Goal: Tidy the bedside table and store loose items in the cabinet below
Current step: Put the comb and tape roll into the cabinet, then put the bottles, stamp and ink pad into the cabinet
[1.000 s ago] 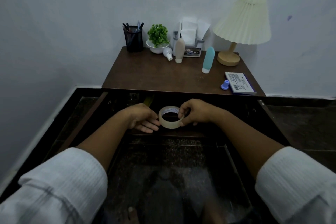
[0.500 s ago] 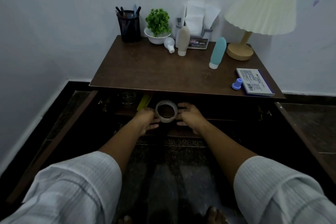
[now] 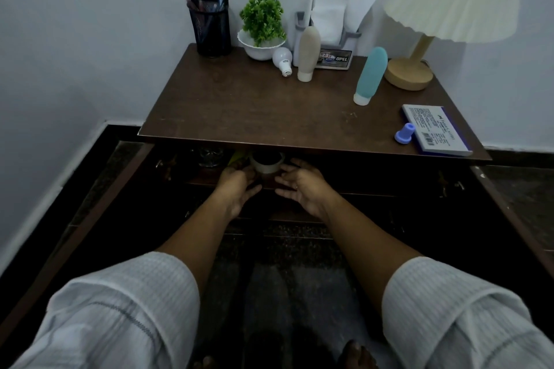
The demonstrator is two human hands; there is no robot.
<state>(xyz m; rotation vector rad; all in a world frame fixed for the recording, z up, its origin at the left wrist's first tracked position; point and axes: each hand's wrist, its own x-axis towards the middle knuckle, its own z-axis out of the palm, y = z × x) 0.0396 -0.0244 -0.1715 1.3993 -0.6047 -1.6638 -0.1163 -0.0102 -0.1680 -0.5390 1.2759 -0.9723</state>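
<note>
A roll of clear tape (image 3: 266,162) lies on a shelf inside the open cabinet, just under the front edge of the brown bedside table (image 3: 254,111). My left hand (image 3: 236,186) reaches in on its left and my right hand (image 3: 299,186) on its right. Both palms face inward with fairly straight fingers, and the fingertips are at the roll's sides. Loose on the tabletop are a light bulb (image 3: 283,60), a beige tube (image 3: 308,54), a teal tube (image 3: 370,75), a blue cap (image 3: 404,133) and a white box (image 3: 434,130).
A pen holder (image 3: 209,30), a potted plant (image 3: 262,24), a tissue holder (image 3: 329,18) and a lamp (image 3: 409,75) line the back of the table. The cabinet doors stand open at left (image 3: 90,213) and right (image 3: 515,219). A glass (image 3: 209,156) and a yellow item (image 3: 238,156) sit inside.
Both hands carried the tape forward from in front of the cabinet onto the shelf under the tabletop. Their grip has loosened and the fingers now lie straighter.
</note>
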